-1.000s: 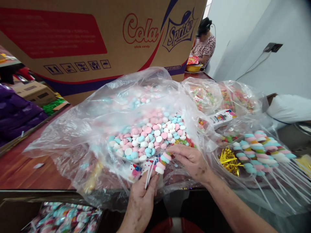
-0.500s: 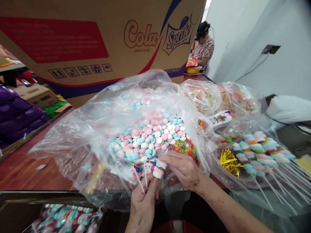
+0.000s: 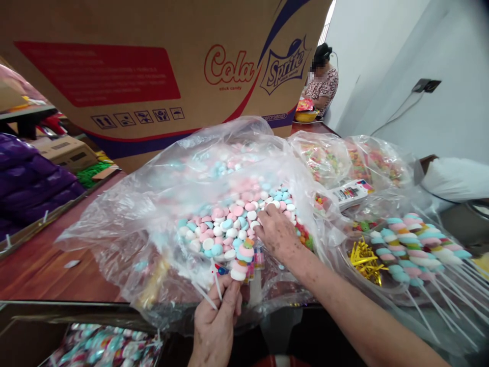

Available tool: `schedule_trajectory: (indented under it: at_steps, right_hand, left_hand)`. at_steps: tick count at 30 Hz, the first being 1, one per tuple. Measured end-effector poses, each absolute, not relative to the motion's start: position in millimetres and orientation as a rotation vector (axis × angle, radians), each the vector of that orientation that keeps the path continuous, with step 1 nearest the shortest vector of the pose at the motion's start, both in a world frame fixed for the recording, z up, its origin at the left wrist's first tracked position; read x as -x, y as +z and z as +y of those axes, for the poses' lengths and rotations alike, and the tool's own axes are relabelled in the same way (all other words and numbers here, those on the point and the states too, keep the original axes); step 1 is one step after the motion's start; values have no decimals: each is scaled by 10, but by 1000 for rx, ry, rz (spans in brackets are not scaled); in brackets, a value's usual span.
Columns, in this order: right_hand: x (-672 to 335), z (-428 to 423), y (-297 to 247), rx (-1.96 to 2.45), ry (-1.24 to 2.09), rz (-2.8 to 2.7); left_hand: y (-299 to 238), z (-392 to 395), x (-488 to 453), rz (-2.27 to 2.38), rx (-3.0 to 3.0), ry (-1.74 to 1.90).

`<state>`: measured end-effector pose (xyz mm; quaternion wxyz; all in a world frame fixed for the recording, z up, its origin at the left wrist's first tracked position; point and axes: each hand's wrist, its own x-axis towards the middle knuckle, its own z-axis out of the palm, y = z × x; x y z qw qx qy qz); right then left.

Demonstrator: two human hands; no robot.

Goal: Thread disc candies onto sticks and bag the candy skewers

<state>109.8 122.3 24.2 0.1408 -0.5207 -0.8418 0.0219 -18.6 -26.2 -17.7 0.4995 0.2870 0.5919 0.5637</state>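
Observation:
My left hand (image 3: 218, 318) is closed around several white sticks (image 3: 205, 294) and a marshmallow skewer (image 3: 242, 261). Pink, blue and white pieces are stacked on this skewer, with green and orange gummies among them. My right hand (image 3: 278, 230) rests over a heap of pastel marshmallow pieces (image 3: 227, 227) in a clear plastic bag (image 3: 114, 219). Its thumb and bent fingers are apart, with the fingertips at the pieces and partly hidden. Ring-shaped gummies (image 3: 304, 236) lie beside my right wrist. A printed card (image 3: 220, 269) shows behind the sticks.
Finished-looking marshmallow skewers (image 3: 414, 250) lie at the right beside gold twist ties (image 3: 364, 262) in a round container. A large cardboard box (image 3: 133, 30) stands behind. Bags of gummies (image 3: 324, 158) are at the back right. A box of wrapped candy (image 3: 107, 344) sits lower left. Another person (image 3: 323, 84) sits beyond.
My right hand has left the skewer and moved forward onto the marshmallow heap. The skewer in my left hand now stands more upright, with gummies showing at its top.

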Motion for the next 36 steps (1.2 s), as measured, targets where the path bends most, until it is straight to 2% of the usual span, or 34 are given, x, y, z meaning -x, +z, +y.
schedule_trajectory:
  at_steps: [11, 15, 18, 23, 25, 29, 33, 36]
  right_hand:
    - [-1398, 940, 72, 1394, -103, -2523]
    - [-1610, 735, -90, 1115, -192, -2608]
    - [-1722, 666, -147, 1025, -21, -2637]
    - [-1893, 776, -49, 943, 449, -2498]
    - [-1919, 820, -2, 921, 516, -2403]
    - [-1836, 805, 11, 984, 381, -2322]
    - [-1724, 724, -61, 1072, 176, -2482]
    - [-1721, 698, -113, 1003, 159, -2577]
  left_hand:
    - [-144, -249, 241, 1434, -712, 1414]
    - [-150, -235, 265, 1462, -734, 1437]
    - [-155, -220, 267, 1470, -746, 1436]
    - [-126, -216, 252, 1481, -750, 1434]
    - [-114, -218, 251, 1492, -747, 1433]
    - [-97, -219, 248, 1491, -753, 1432]
    - [-108, -228, 249, 1480, -742, 1431]
    - [-128, -237, 258, 1467, -760, 1432]
